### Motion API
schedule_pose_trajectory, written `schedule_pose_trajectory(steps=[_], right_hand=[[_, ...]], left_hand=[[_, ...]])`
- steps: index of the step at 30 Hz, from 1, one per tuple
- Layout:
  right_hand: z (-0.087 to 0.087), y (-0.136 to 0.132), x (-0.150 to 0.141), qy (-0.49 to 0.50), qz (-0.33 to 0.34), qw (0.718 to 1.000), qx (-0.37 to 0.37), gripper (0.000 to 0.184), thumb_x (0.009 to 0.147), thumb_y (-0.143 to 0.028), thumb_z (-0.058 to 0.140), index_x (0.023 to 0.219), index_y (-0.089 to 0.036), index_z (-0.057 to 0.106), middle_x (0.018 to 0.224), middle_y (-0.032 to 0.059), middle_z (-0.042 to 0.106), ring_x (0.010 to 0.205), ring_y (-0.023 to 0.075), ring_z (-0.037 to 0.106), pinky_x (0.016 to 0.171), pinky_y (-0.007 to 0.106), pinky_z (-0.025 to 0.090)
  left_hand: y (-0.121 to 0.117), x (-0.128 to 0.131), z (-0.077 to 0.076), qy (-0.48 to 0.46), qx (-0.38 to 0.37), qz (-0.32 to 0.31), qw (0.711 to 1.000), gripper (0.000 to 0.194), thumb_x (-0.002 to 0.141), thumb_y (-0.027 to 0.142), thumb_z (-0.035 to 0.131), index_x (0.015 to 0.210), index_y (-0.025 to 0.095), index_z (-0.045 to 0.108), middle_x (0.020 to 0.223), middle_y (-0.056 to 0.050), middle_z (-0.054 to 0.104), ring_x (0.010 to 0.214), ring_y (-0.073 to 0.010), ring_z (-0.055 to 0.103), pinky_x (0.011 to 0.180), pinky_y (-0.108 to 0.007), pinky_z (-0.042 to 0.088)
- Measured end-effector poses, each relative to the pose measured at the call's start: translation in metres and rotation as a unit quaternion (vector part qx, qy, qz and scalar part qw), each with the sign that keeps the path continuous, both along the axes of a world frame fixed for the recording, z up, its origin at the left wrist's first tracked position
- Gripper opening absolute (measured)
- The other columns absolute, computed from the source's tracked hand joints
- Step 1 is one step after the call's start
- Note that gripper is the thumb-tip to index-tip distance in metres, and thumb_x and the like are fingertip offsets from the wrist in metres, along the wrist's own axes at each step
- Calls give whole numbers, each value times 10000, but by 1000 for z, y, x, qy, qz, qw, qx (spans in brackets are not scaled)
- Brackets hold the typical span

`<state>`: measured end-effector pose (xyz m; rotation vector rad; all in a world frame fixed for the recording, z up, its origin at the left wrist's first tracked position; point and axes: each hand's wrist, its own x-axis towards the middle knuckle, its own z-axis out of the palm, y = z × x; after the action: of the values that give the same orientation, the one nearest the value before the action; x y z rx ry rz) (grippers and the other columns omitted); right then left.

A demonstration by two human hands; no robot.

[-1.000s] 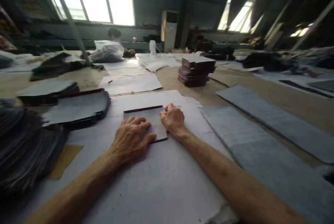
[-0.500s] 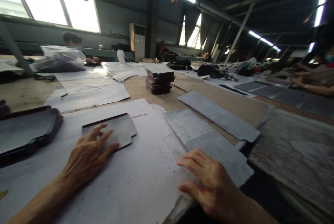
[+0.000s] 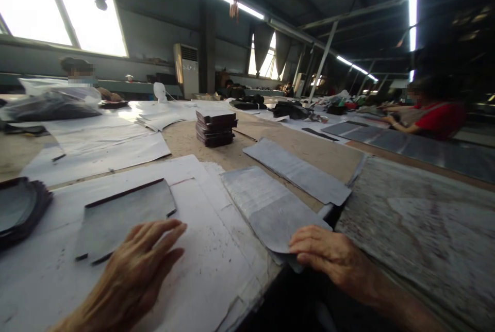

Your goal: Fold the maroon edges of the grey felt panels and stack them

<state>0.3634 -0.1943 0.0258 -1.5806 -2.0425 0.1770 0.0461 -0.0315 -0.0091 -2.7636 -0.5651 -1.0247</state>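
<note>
My left hand [image 3: 145, 265] is open, fingers stretched out, just in front of a grey panel [image 3: 126, 216] with dark folded edges. That panel lies flat on white paper [image 3: 193, 275], its near right part hidden behind the hand. My right hand [image 3: 336, 260] is closed, pinching the near corner of a grey sheet [image 3: 270, 208] at the table's edge. Whether it holds one layer or more I cannot tell. Beyond it lies another long grey sheet [image 3: 297, 169].
A stack of dark-edged panels [image 3: 25, 208] sits at the left. Another dark stack [image 3: 215, 128] stands further back. On the right is a worn, stained board [image 3: 421, 218], with a dark gap before it. Co-workers, one in a red sleeve [image 3: 441, 119], are across the tables.
My left hand has come off the dark-edged panel towards me. The right hand has moved to the grey sheet's corner and closed on it. The view has turned right.
</note>
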Motion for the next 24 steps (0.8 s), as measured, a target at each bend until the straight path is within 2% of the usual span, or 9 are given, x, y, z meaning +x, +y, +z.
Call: schedule_pose_trajectory(steps=[3,5,9,12,17,21,24], right_hand=[[1,2,-2,85,-141,985,-55,246,850,-335,473,768,-200,661,712,-13,653,663,126,611,604,197,466],[-1,3,-5,98,-215,971,-46,306,836,-391,450,698,-196,642,580,-23,601,537,125,566,502,212,420],[-10,7,-13,92,-249,964,-4,323,803,-426,443,678,-192,627,589,-7,599,540,134,549,549,239,409],[-12,9,-14,97,-256,962,-4,308,792,-421,447,677,-199,626,636,2,621,590,139,562,587,242,409],[-4,16,1,120,-305,945,-11,329,792,-448,454,650,-199,616,502,-33,528,477,115,479,482,234,354],[2,28,35,156,-363,918,-6,322,818,-429,472,684,-175,618,531,-42,540,510,113,510,489,224,380],[3,40,70,184,-402,897,-10,277,850,-391,508,789,-137,600,652,-28,575,554,96,533,532,234,441]], left_hand=[[-32,38,14,23,-60,-131,989,262,867,165,421,1121,163,486,1051,-96,592,901,-192,556,772,-317,460],[-48,63,22,51,-93,-176,979,268,864,162,415,1123,144,481,1063,-102,597,902,-201,555,778,-329,467],[-67,102,30,87,-131,-229,961,329,851,182,446,1177,135,447,1115,-102,579,981,-218,532,858,-358,438],[-71,118,25,122,-171,-213,954,320,850,191,439,1168,161,451,1084,-78,579,974,-217,523,901,-397,391],[-68,123,12,141,-221,-122,957,305,853,224,399,1145,198,481,1055,-73,568,949,-227,507,895,-454,334],[-66,126,10,138,-237,-84,958,280,840,316,437,1089,225,530,1068,-80,560,944,-239,499,878,-467,317],[-67,129,10,128,-230,-72,962,269,828,326,461,1069,239,546,1057,-76,564,949,-240,490,888,-475,301]])
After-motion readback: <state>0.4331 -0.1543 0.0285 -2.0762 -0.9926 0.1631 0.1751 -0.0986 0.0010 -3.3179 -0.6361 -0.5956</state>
